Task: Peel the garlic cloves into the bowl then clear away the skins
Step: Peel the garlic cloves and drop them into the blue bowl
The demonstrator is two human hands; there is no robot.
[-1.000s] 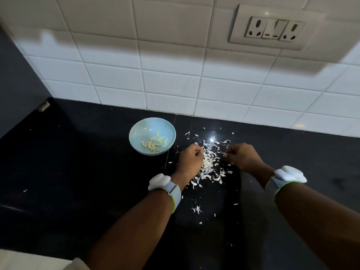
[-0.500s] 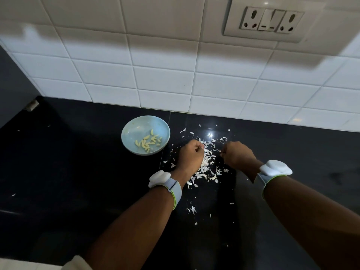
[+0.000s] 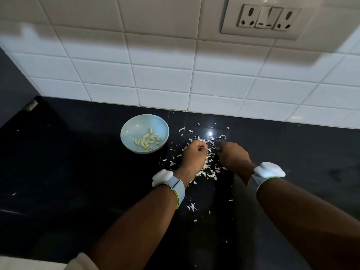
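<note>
We see dim light: a broad shadow crosses the tiles (image 3: 159, 55), a glare spot shines on the black counter (image 3: 211, 133), the right hand (image 3: 233, 155) blurs, and edges bow.

- No text, label, brand or number can be read anywhere.
- The socket plate (image 3: 266, 19) on the tiled wall bears only plain switches and pin holes, no markings.

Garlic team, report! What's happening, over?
Both hands, left hand and right hand, curled over skins. Peeled cloves in bowl. Skins uncleared.
</note>
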